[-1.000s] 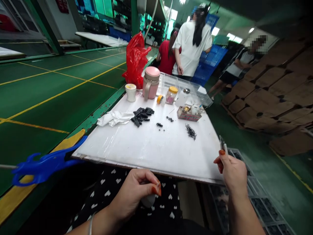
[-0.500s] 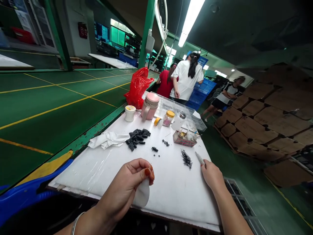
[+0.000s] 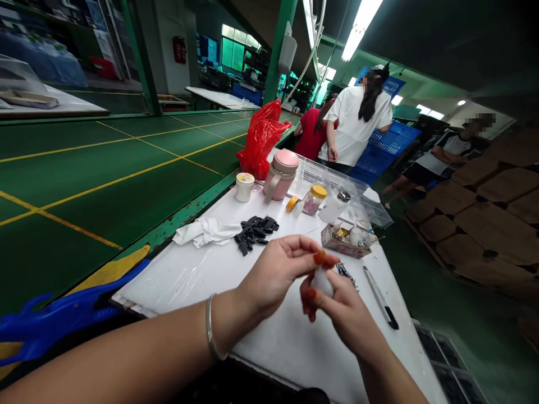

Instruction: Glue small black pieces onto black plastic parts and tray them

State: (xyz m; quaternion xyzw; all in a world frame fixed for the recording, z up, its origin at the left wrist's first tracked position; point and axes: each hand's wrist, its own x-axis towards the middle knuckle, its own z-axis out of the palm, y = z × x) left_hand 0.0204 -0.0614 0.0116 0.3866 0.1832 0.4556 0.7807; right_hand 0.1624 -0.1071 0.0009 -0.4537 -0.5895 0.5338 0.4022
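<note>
White piece [image 3: 322, 280]: pinched between my left hand [image 3: 275, 275] and right hand [image 3: 343, 311], both closed on it, above the table [image 3: 261, 342], just left of the knife [image 3: 381, 297].

I can't read any words or numbers from where I stand. The red sign [image 3: 179, 49] on the far wall is too small and blurry to make out, and the papers [image 3: 96, 22] on the glass at the back are blurry too. The lid of the little white cup [image 3: 245, 187] and the small box [image 3: 344, 247] on the white table [image 3: 295, 342] show colours, but no letters I can tell.
</note>
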